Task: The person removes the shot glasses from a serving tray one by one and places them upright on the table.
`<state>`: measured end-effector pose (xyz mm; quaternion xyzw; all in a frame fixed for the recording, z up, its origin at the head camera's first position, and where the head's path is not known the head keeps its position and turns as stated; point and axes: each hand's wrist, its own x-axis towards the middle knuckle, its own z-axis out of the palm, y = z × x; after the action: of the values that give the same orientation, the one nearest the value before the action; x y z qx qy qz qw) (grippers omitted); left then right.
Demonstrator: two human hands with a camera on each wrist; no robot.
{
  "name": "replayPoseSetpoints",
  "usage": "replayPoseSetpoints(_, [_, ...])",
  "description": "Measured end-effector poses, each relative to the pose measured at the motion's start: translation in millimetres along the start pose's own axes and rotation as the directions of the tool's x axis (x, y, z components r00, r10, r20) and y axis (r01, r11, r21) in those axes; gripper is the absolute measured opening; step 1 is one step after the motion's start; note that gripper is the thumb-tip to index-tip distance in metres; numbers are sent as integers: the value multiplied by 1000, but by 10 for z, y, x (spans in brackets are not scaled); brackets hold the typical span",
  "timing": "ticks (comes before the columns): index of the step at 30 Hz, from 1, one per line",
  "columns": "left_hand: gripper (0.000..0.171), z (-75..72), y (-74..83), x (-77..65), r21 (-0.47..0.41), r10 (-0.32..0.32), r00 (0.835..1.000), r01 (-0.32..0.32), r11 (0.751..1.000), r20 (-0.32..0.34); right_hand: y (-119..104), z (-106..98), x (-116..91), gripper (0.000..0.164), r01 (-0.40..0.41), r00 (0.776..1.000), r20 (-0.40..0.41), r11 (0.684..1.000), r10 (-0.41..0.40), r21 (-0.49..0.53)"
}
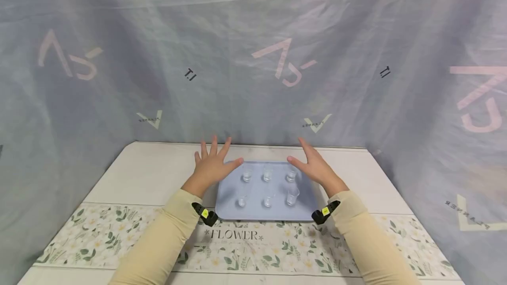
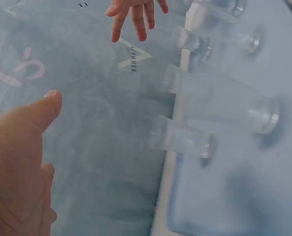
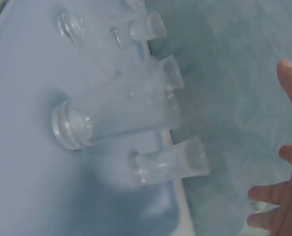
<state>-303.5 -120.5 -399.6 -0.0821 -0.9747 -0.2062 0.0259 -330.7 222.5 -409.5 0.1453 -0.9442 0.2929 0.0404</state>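
Observation:
A light blue tray (image 1: 256,212) lies on the table with several small clear glasses standing upright in two rows. My left hand (image 1: 211,168) is held over the tray's left edge, fingers straight and spread, holding nothing. Over the back right part of the tray is my right hand (image 1: 317,168), its thumb apart from the fingers and nothing in its grasp. The thumb overlaps the rim of a back-row glass (image 1: 291,176) in the head view. Near the left hand stands another back-row glass (image 1: 247,176). A front-row glass (image 1: 292,197) at the right leans slightly in view.
White table boards (image 1: 154,168) surround the tray. In front of it runs a floral printed band (image 1: 245,250) with the word FLOWER. A grey-blue printed cloth (image 1: 229,100) hangs behind the table and along both sides. Each wrist wears a black strap camera (image 1: 206,214).

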Motion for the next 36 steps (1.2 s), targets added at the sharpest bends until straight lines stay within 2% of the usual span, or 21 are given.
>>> replayPoseSetpoints(9, [92, 356, -264, -52, -43, -8, 1000, 8, 999, -8, 267, 210, 34, 90, -55, 996, -58, 986, 65, 160])
replayPoseSetpoints(14, [92, 573, -406, -74, -73, -14, 1000, 14, 997, -3, 383, 323, 2, 87, -49, 996, -60, 975, 63, 216])
replayPoseSetpoints(19, [93, 709, -423, -147, -97, -27, 999, 30, 995, 36, 477, 440, -66, 83, -13, 996, -76, 948, 39, 318])
replayPoseSetpoints(23, [93, 793, -443, -183, -84, -28, 997, 34, 996, 73, 535, 520, -107, 84, -1, 997, -68, 921, 30, 389])
replayPoseSetpoints(26, [93, 819, -454, -190, -64, -23, 997, 28, 998, 69, 567, 563, -96, 87, 7, 997, -69, 917, 22, 400])
replayPoseSetpoints(33, [93, 870, -477, -210, -37, -13, 999, 15, 999, 40, 648, 656, -57, 89, 21, 997, -81, 947, 5, 320])
replayPoseSetpoints(36, [92, 908, -484, -215, -14, -26, 999, 27, 1000, 45, 684, 686, -55, 86, 60, 994, -107, 954, -30, 292])
